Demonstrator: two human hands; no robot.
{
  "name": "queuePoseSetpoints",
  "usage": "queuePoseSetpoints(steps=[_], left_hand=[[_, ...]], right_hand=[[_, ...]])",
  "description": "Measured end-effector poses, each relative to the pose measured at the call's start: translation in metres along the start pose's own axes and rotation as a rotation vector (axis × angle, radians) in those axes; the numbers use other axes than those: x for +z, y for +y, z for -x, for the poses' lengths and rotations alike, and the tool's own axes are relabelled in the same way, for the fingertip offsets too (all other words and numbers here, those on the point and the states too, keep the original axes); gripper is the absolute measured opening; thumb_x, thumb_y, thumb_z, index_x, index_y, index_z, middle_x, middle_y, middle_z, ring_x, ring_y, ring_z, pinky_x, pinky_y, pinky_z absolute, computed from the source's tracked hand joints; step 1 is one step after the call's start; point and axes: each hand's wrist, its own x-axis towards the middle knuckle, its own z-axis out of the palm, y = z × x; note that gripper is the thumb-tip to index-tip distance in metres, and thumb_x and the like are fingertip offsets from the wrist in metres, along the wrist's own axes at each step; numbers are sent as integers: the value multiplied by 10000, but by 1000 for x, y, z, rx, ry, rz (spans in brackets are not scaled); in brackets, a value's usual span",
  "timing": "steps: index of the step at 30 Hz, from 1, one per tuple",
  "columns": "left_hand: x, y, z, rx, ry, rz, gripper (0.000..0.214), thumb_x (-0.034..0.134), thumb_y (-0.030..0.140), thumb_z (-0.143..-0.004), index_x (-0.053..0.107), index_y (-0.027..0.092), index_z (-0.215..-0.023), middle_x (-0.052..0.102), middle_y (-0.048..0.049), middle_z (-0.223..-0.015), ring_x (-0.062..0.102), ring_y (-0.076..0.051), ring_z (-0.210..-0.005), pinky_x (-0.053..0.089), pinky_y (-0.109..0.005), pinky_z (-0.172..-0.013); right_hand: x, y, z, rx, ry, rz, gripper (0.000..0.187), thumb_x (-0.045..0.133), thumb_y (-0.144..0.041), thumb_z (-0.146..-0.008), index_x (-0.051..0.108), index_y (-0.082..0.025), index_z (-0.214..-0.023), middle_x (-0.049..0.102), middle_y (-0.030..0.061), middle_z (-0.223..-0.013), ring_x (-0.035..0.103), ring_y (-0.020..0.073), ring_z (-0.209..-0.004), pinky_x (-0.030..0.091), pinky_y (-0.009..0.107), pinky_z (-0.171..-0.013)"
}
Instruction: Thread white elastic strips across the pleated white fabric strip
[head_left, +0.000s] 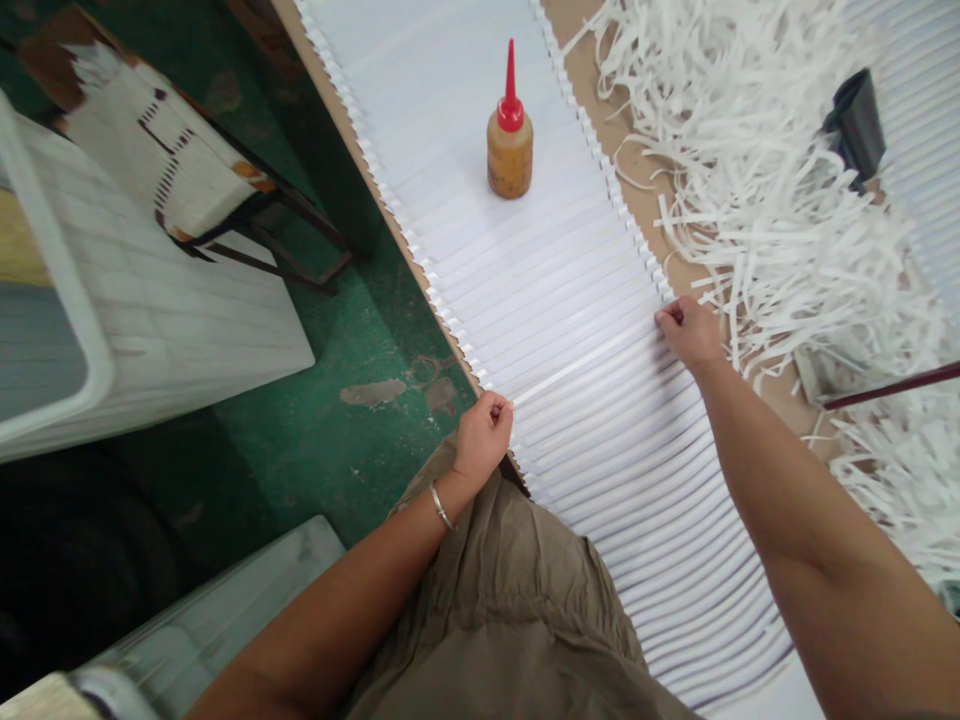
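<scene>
A long run of overlapping white sheets [570,280] lies on the brown table, their edges making close parallel ridges. Across it, a thin white strip [577,368] stretches between my two hands. My left hand [484,435] pinches the strip's near-left end at the sheets' left edge. At the right edge, my right hand [691,332] is closed with thumb and finger together on the other end. Further up on the sheets stands a squeeze bottle [510,150] of amber liquid with a red pointed nozzle.
Loose white paper strips [750,200] heap on the table to the right, with a black object [857,125] among them. A dark red rod [892,387] lies there too. On the green floor [352,420] at left are a white bin [187,310] and a chair [300,235].
</scene>
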Motion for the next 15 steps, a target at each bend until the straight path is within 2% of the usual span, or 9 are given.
queuePoseSetpoints(steps=[6,15], left_hand=[[14,-13,-13,-67,-9,-103,149,555,210,-922,579,194,-775,668,-15,-734,639,-167,-728,441,-257,-714],[14,-8,-17,-121,-45,-274,177,536,268,-965,606,195,-819,708,-47,-811,666,-194,-798,423,-276,-727]], right_hand=[[0,0,0,-3,27,26,161,595,-365,-808,637,-210,-827,689,65,-747,623,246,-741,476,341,-727],[1,2,-2,8,18,19,162,606,-366,-797,636,-209,-823,689,71,-752,629,256,-750,482,360,-751]])
